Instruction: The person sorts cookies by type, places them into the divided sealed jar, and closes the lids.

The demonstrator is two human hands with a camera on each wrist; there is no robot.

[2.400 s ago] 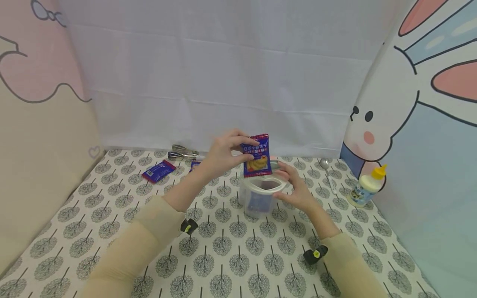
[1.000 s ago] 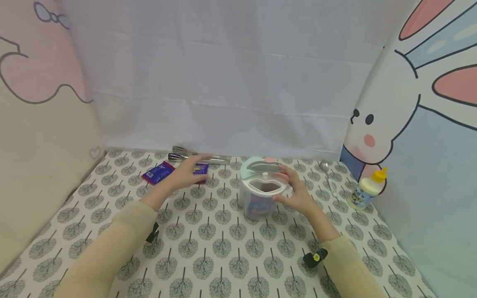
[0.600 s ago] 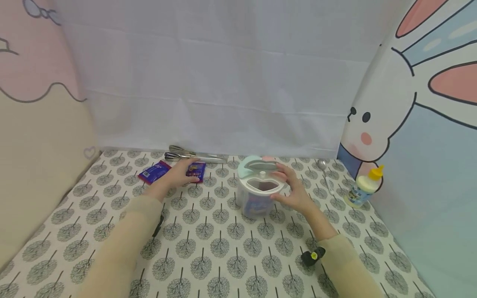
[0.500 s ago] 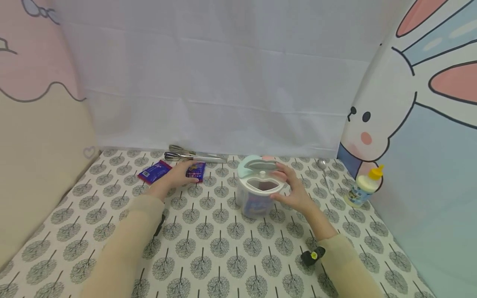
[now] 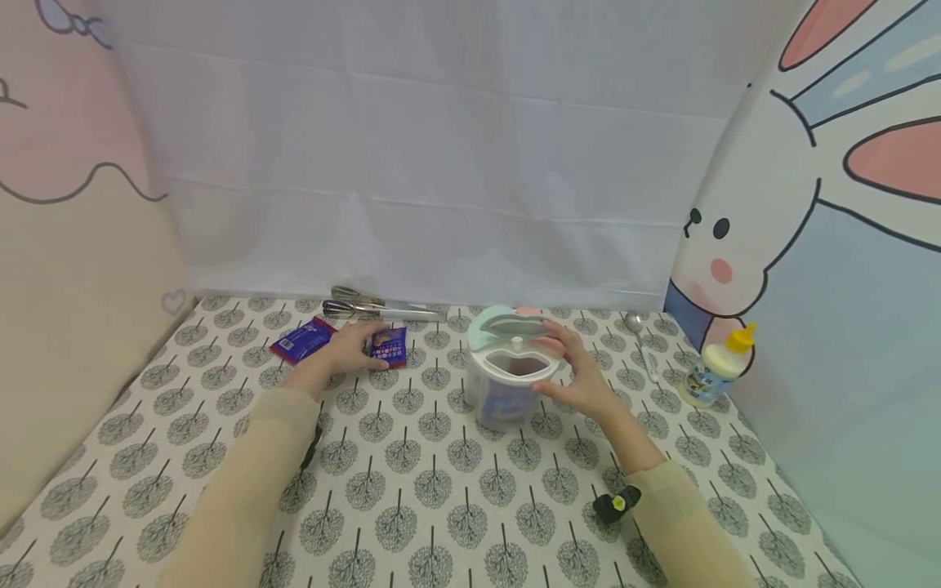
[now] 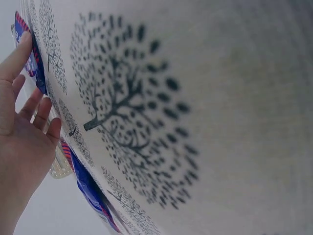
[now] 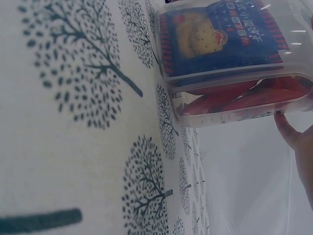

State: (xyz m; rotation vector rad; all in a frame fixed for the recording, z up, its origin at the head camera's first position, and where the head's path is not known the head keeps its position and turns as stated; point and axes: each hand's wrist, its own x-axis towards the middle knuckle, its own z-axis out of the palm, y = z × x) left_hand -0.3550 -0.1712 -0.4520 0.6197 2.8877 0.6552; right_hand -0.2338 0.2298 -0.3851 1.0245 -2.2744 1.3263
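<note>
My left hand (image 5: 345,349) is at a small blue biscuit packet (image 5: 391,347) on the table, thumb at its near edge and fingertips at its far edge. In the left wrist view the thumb lies against the packet (image 6: 33,63). A second blue packet (image 5: 303,340) lies behind that wrist. My right hand (image 5: 584,382) grips the right side of a clear lidded storage container (image 5: 515,380), thumb at the front of the rim and fingers near the lid flaps. One flap stands up, above an opening. In the right wrist view a biscuit packet (image 7: 220,39) shows through the wall, with red-wrapped things (image 7: 244,98) beside it.
Two long metal utensils (image 5: 404,313) lie along the back, beyond the left hand. At the right are a spoon (image 5: 641,339) and a yellow-capped squeeze bottle (image 5: 711,377). A white curtain (image 5: 441,163) hangs at the back of the tree-patterned table cover (image 5: 434,490).
The left hand has left the container after holding a biscuit packet above it and reached left to another packet, which has turned and shifted slightly nearer. The right hand stays on the container.
</note>
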